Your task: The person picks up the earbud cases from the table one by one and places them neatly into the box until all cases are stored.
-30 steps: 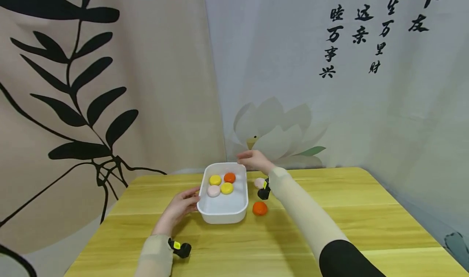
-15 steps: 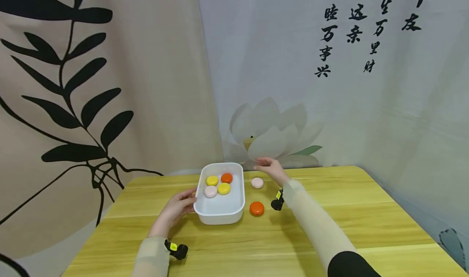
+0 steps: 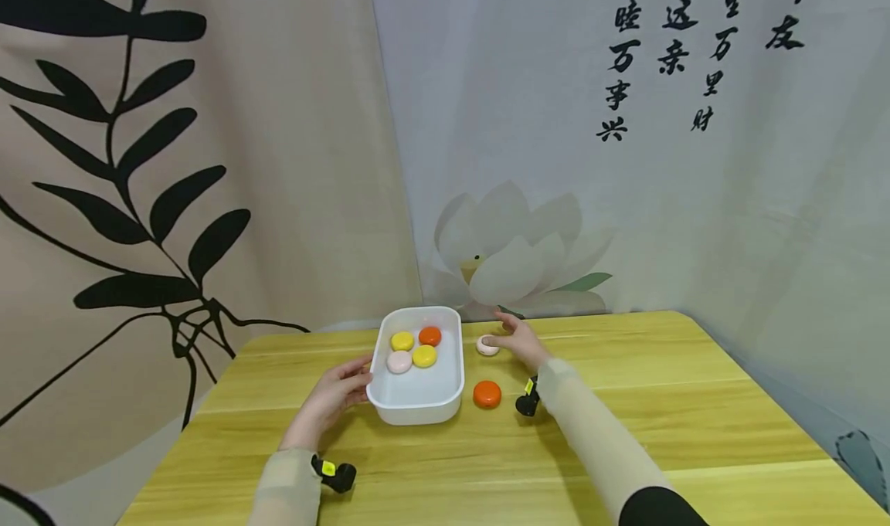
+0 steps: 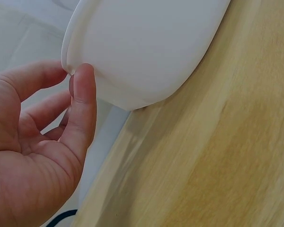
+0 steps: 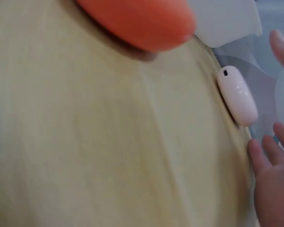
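here, left fingers (image 4: 42,76) pinching tub (image 3: 417,415), right fingers (image 5: 259,156) spread by pink disc (image 5: 237,97), orange disc (image 3: 487,395) near

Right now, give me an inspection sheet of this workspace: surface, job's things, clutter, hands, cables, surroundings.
Surface: wood-grain table, with visible seams or grain bands.
Job's things: white tray holding two yellow pieces, an orange piece and a pink piece; to its right on the table, a loose pink piece and a loose orange piece.
Clutter: nothing seen.
Hands: left hand pinches the tray's rim; right hand is open at the loose pink piece, contact unclear.
Cables: nothing seen for certain; a dark curve at lower left may be backdrop print.
Surroundings: cloth backdrop with plant, flower and lettering prints.
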Demonstrator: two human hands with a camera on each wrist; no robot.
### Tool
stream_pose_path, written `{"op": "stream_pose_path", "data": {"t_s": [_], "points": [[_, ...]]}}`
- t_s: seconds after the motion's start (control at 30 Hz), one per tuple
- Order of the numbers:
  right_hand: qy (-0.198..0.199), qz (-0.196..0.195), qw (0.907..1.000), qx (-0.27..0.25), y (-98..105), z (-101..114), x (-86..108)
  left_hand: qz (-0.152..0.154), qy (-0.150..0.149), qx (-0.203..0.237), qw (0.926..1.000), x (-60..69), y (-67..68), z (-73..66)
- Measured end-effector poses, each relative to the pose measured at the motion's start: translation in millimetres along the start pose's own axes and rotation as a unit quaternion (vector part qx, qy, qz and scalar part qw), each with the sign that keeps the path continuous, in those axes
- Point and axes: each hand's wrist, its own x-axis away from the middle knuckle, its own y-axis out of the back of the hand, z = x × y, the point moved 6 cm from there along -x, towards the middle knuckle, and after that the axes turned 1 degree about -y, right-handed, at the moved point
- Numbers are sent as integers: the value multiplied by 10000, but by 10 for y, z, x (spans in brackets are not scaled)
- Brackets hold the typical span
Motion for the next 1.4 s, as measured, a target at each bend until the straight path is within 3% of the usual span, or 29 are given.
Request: {"op": "stream_pose_path", "data": {"t_s": [0.47, 0.93, 1.4], "points": [[-114, 226, 9997, 31, -116, -69, -22, 119, -6, -18, 9999, 7, 5, 19], [55, 119, 9987, 488, -165, -70, -18, 199, -55, 32, 9998, 7, 4, 2], [51, 67, 9984, 555, -169, -66, -5, 141, -23, 24, 9999, 7, -2, -1]]}}
